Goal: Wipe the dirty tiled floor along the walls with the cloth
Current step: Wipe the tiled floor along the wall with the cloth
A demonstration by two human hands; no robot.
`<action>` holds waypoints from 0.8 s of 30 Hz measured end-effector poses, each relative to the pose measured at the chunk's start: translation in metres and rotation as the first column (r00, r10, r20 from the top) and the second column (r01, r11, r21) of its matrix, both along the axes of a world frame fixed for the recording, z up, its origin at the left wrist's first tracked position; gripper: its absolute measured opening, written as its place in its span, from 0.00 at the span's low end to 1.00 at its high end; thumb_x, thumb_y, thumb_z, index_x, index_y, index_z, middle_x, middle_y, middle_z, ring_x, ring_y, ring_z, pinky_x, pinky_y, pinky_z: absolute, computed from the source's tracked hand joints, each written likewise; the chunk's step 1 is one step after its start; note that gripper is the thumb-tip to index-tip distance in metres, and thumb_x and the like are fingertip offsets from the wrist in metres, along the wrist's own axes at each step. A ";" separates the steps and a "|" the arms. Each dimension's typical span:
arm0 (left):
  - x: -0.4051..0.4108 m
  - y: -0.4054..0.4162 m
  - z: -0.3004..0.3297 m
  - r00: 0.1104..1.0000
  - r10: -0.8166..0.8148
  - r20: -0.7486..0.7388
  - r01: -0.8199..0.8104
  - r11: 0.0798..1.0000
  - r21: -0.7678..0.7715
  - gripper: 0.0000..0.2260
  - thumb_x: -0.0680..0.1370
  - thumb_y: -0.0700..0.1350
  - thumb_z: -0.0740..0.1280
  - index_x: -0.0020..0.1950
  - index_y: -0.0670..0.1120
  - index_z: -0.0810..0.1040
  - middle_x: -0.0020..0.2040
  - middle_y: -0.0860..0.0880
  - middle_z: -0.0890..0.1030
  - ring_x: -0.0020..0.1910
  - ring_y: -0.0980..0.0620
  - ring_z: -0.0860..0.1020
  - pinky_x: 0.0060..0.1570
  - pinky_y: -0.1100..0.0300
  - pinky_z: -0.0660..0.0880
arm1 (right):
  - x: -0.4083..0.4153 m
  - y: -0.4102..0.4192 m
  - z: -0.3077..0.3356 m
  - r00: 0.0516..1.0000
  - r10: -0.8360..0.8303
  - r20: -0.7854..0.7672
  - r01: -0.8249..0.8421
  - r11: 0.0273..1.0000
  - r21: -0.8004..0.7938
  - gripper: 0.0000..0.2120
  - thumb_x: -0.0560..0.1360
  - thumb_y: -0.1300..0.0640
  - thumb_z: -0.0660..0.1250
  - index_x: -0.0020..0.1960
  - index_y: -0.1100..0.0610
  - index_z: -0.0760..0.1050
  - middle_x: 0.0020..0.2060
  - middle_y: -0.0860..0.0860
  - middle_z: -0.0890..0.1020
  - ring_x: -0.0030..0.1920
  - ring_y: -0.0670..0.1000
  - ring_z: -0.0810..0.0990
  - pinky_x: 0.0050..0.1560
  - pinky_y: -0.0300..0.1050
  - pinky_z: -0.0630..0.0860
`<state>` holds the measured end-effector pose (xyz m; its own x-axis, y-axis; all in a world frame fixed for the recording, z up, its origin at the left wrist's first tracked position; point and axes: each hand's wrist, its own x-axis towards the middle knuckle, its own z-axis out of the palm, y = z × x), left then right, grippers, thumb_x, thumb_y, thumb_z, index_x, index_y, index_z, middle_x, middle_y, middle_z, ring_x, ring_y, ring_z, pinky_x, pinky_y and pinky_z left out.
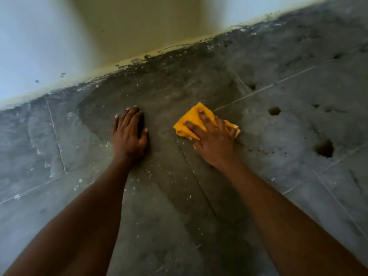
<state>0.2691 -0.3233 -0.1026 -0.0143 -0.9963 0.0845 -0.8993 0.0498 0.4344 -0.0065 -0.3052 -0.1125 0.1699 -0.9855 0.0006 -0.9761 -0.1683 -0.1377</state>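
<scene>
The grey tiled floor [268,196] is coated with dust and white flecks. At its centre a yellow cloth [194,121] is pressed flat by the right hand [213,142]; at nine o'clock of it, the left hand [129,134] is laid flat.

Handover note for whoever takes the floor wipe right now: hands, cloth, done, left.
Left hand: flat on the floor, fingers straight, holding nothing.
Right hand: presses the cloth onto the floor with spread fingers.
Cloth: yellow, bunched, on a tile joint a little way out from the wall, not touching it.
Done: a darker patch around the hands looks wiped.
Left: pale film on the tiles to the left and right, the dark grime strip along the wall base, and white specks near the arms.
</scene>
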 end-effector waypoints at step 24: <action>-0.095 0.064 -0.015 0.992 -0.124 0.036 0.124 0.992 0.018 0.27 0.83 0.53 0.58 0.83 0.48 0.65 0.85 0.49 0.60 0.85 0.50 0.55 0.83 0.51 0.48 | -0.004 0.037 -0.001 0.932 -0.352 0.082 0.352 0.936 0.022 0.28 0.79 0.36 0.58 0.78 0.29 0.58 0.85 0.47 0.52 0.82 0.66 0.54 0.72 0.69 0.53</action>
<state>0.1738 -0.2594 -0.1172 -0.1407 -0.9879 0.0657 -0.9021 0.1552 0.4027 -0.0106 -0.2685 -0.1139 -0.1881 -0.9821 -0.0071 -0.9577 0.1851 -0.2204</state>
